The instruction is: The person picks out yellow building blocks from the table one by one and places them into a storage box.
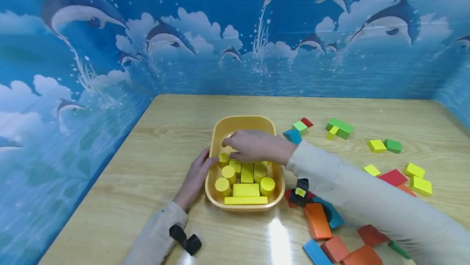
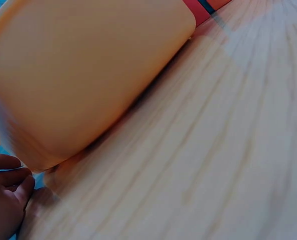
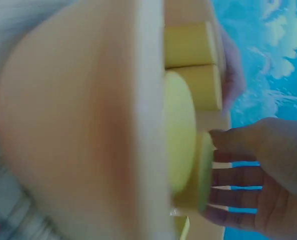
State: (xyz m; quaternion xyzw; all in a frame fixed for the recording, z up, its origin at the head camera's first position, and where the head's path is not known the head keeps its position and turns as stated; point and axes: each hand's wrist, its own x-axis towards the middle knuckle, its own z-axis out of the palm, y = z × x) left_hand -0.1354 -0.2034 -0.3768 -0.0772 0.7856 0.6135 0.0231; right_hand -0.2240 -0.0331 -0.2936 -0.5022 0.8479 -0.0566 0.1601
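Note:
A yellow-orange plastic tub stands on the table, holding several yellow wooden cylinders and rectangular blocks. My left hand holds the tub's left side, thumb at the rim and fingers along the outer wall. In the left wrist view its fingers lie by the tub's lower corner. My right hand reaches over the tub's far half, fingers bent downward beyond the yellow pieces. In the right wrist view its spread fingers overlap the edge of a yellow block.
Right of the tub, loose blocks lie scattered: an orange block, a blue block, a green block and several yellow blocks. Some are partly behind the right sleeve. A dolphin-print curtain borders the table.

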